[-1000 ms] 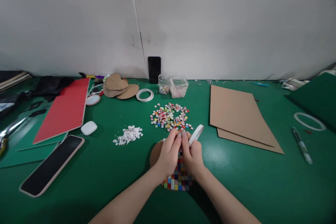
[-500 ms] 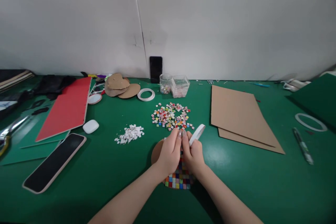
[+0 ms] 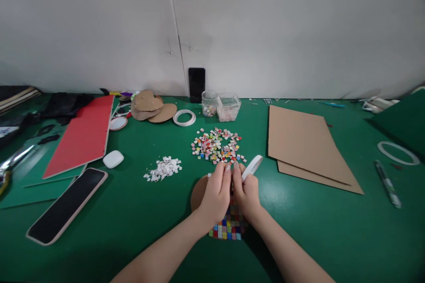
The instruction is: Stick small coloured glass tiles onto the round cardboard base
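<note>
Mosaic tiles (image 3: 225, 232): are covering part of a cardboard disc (image 3: 197, 195), lying beneath the left hand (image 3: 215, 195) and right hand (image 3: 246, 193), presumably for close work.
Left: fingertips are nearly meeting the right's; whether they are pinching anything, cannot tell.
Right: is gripping a white tape roll (image 3: 249, 171), probably leaving the thumb free.
White scraps (image 3: 165, 168): are lying apart from loose tiles (image 3: 215, 145), likely to avoid mixing.
Upright black phone (image 3: 197, 84): is leaning against the panel (image 3: 282, 31), apparently for support.

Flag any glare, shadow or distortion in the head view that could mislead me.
Head view: soft glare on the table, right of the fingers; head view: shadow beneath the right forearm, darkening the mosaic along its right edge; head view: the left phone looks stretched, probably by the wide lens.
</note>
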### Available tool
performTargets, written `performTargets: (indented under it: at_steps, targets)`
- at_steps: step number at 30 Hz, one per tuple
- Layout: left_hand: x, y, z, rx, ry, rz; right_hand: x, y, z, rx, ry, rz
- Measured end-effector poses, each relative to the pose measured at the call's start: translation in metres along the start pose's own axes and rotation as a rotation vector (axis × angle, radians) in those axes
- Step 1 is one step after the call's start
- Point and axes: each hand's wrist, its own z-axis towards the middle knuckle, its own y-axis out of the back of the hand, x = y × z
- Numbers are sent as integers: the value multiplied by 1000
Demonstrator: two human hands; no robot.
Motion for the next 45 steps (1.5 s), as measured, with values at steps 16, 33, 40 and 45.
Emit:
performTargets:
  at_steps: [16,33,40,45]
  targets:
    - [5,2,1,-1,-36,-39,0,-1,1,114,4,50]
    - [2,9,2,20,-56,194,5,4,0,125,52,-1]
    - [-8,15,8,116,-37,231,4,5,-1,125,44,-7]
    - [-8,16,9,124,-47,203,3,3,-1,102,8,37]
